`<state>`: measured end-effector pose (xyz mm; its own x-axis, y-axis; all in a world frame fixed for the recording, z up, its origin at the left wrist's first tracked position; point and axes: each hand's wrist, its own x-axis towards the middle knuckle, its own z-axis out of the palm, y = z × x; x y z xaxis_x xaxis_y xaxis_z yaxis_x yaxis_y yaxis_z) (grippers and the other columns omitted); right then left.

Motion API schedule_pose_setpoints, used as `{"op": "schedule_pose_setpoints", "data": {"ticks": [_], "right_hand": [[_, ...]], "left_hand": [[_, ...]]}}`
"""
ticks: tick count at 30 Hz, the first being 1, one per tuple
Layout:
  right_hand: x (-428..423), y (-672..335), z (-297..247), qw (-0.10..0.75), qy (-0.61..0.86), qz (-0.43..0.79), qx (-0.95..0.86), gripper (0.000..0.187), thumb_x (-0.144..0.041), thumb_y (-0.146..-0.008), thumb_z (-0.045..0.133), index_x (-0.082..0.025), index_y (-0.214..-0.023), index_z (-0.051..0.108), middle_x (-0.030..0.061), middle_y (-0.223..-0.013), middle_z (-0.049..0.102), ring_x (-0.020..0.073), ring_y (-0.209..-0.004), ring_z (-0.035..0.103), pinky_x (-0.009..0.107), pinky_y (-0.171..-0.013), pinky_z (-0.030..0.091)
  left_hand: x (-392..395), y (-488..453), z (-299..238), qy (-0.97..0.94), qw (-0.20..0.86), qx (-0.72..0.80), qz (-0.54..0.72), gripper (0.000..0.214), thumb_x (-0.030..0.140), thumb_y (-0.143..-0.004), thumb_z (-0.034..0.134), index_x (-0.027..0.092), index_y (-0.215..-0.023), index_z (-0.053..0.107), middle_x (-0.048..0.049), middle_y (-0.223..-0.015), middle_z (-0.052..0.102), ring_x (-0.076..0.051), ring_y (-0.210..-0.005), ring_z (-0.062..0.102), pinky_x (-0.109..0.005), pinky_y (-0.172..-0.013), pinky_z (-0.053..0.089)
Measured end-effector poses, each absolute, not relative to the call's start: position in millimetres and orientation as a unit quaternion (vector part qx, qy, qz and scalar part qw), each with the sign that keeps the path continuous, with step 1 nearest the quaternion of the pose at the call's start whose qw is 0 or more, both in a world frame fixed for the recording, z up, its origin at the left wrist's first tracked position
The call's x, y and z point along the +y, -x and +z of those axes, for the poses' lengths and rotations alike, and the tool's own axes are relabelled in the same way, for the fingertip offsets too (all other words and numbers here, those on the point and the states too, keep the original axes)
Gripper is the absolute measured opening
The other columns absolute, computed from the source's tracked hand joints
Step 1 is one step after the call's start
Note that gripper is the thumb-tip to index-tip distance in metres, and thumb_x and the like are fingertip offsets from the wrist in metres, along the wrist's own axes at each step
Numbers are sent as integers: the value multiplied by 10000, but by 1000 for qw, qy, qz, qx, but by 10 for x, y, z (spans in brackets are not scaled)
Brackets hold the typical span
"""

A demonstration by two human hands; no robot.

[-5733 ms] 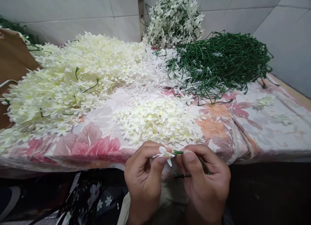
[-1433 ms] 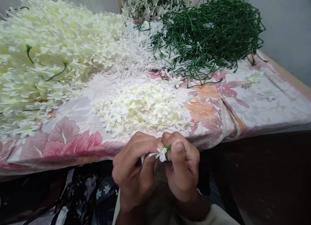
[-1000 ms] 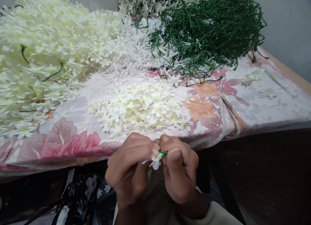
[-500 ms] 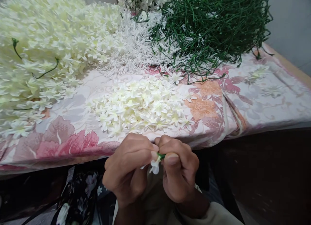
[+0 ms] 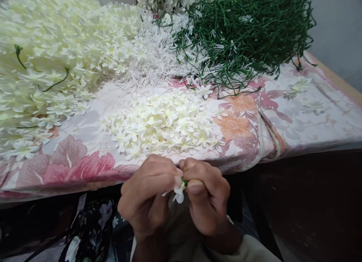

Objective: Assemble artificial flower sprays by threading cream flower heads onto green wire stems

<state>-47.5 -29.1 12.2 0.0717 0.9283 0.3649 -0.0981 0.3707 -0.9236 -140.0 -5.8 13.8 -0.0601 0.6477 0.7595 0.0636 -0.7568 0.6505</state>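
One left hand (image 5: 148, 196), head view: its fingertips are closing on a white flower (image 5: 179, 195), whose petals are hanging downward between the two hands.
Right hand (image 5: 208, 196): its thumb and forefinger are clamping a short green stem (image 5: 184, 182), whose visible tip is meeting the flower's base.
Work spot: both hands are holding these pieces just in front of the near edge of the floral cloth (image 5: 109, 96).
Small pile (image 5: 164, 122): loose white blossoms are lying just beyond the hands.
Large heap (image 5: 62, 47): more cream-white blossoms are filling the picture's left side.
White stamens (image 5: 155, 56): they are spreading between that heap and the green stem pile (image 5: 254, 32).
Flower bunch (image 5: 169, 0): it is standing behind, partly cut off.
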Motion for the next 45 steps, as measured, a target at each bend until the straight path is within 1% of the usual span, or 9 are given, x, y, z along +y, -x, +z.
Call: {"op": "schedule_pose_setpoints", "data": {"ticks": [3, 10, 16, 20, 24, 28, 33, 39, 45], "right_hand": [[-266, 433, 161, 656, 313, 434, -533, 311, -334, -977, 412, -184, -709, 458, -6, -581, 375, 115, -542, 359, 287, -559, 320], [-293, 276, 180, 667, 303, 487, -476, 425, -475, -993, 342, -168, -812, 573, 11, -666, 448, 108, -625, 442, 231, -550, 324], [-335, 39, 183, 723, 280, 500, -386, 306, -338, -972, 427, -165, -725, 476, -24, -573, 348, 87, -504, 310, 200, -473, 286], [-332, -362, 235, 828, 221, 444, -262, 317, -370, -983, 396, -187, -724, 400, -63, -500, 311, 67, -363, 249, 178, -400, 335], [-353, -730, 258, 874, 230, 377, -202, 369, -451, -888, 583, -191, -749, 361, -62, -599, 454, 57, -379, 385, 177, -421, 434], [-394, -887, 216, 878, 253, 353, -200, 366, -230, -771, 730, -192, -774, 366, -59, -684, 468, 60, -497, 497, 221, -579, 541], [-438, -1010, 176, 858, 286, 350, -243, 310, -125, -795, 654, -174, -713, 359, -59, -620, 492, 91, -534, 570, 304, -662, 576], [-516, -1093, 185, 860, 307, 322, -250, 285, -157, -808, 654, -165, -683, 399, -32, -644, 587, 131, -551, 616, 392, -704, 592], [-566, -1124, 197, 868, 317, 297, -242, 281, -182, -803, 666, -160, -686, 412, -39, -645, 589, 127, -526, 610, 375, -676, 596]], "left_hand": [[-44, 1382, 143, -630, 254, 265, 684, 58, 48, -797, 606, 104, -811, 604, -35, -745, 617, -140, -683, 590, -290, -622, 498], [-69, 1275, 232, -632, 286, 301, 654, 70, 54, -811, 600, 118, -840, 596, -34, -739, 598, -130, -732, 584, -255, -683, 491], [-121, 1310, 320, -668, 294, 336, 595, 261, 123, -815, 651, 150, -1072, 613, -50, -885, 613, -126, -830, 589, -212, -739, 500], [-103, 1421, 526, -787, 252, 327, 458, 255, 130, -832, 618, 166, -1083, 593, -62, -902, 622, -152, -860, 603, -220, -752, 514], [-48, 1366, 800, -913, 188, 255, 257, 274, 188, -863, 589, 204, -1134, 544, -64, -940, 640, -148, -841, 629, -186, -707, 526], [229, 1067, 995, -955, 166, 208, 130, 156, 208, -906, 525, 219, -1059, 558, -34, -876, 614, -120, -759, 601, -194, -636, 488], [904, 279, 1048, -966, 114, 175, 152, 133, 251, -905, 532, 148, -884, 613, -53, -823, 628, -150, -729, 585, -255, -626, 447], [1495, -646, 843, -952, 145, 215, 161, 344, 288, -786, 689, 132, -1085, 617, -77, -1062, 630, -165, -778, 596, -264, -669, 449], [1646, -857, 678, -949, 143, 208, 187, 138, 193, -841, 592, 127, -878, 707, -66, -899, 662, -168, -791, 588, -262, -747, 433]]}}
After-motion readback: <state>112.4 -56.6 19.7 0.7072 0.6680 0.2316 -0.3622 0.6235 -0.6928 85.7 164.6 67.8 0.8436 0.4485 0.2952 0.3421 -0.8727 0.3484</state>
